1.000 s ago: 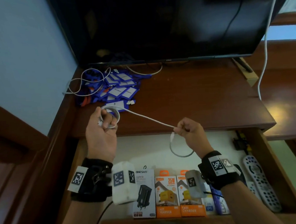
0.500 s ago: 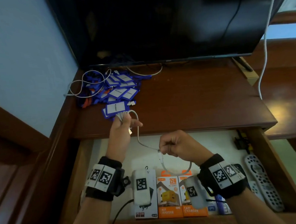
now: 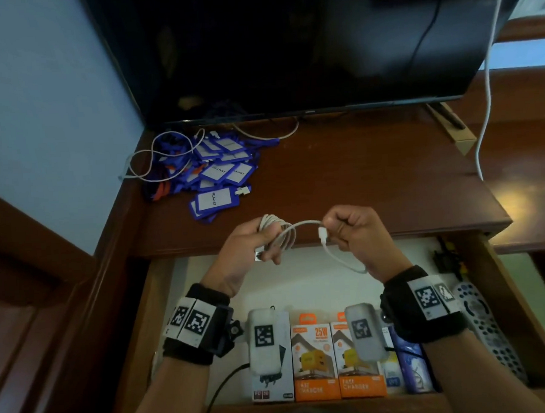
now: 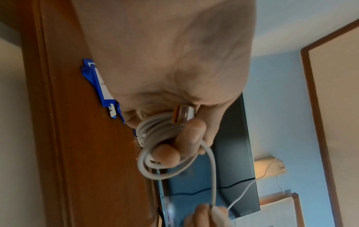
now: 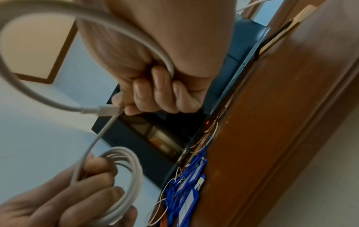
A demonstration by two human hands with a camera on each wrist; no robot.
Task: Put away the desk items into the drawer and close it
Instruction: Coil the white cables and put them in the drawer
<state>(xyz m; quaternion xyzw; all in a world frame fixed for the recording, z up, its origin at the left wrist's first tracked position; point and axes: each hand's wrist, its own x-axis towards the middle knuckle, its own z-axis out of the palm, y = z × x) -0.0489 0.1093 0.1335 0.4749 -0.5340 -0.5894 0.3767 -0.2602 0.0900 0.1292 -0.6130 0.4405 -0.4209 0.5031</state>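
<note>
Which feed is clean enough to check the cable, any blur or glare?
Head view: dim, sharp enough, lamp glare on the desk at right. Left wrist view: sharp on the coiled cable; left hand fills the frame. Right wrist view: near cable loop motion-blurred, right hand clear.

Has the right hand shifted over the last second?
Yes. The right hand has moved toward the left hand and up to the desk's front edge, shortening the free cable.

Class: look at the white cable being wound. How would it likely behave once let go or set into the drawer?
The white cable looks floppy: its free end sags in a loop below the right hand. The coils in the left hand would probably spring loose if released. It seems light, since fingertips alone hold it.
</note>
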